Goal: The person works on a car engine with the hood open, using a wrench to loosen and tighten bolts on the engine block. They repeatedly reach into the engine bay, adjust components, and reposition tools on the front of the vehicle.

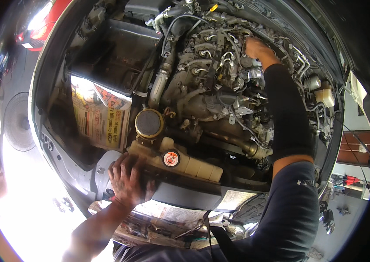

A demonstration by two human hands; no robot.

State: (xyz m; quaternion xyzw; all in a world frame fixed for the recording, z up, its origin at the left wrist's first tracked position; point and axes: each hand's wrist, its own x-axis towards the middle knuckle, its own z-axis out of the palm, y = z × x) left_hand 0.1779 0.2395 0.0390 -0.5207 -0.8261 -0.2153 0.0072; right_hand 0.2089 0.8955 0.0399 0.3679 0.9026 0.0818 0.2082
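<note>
My left hand (129,178) lies on the grey front panel (189,194) of an open engine bay, its fingers spread and darkened with grime. Just beyond it are a yellowed plastic coolant tank (198,168) with a round labelled cap (171,158) and a pipe mouth covered by a dark disc (149,123). My right arm, in a black sleeve, stretches over the engine (220,87). At the engine's far right side my right hand (257,49) reaches down among hoses and metal lines. Its fingertips are hidden there, so any held thing cannot be seen.
A black open-topped box (110,54) sits at the far left of the bay, with newspaper (99,118) nearer me. More newspaper (163,212) and a metal tool (191,229) lie along the front edge. A pale fluid reservoir (324,97) stands at the right. A red car (47,26) is beyond.
</note>
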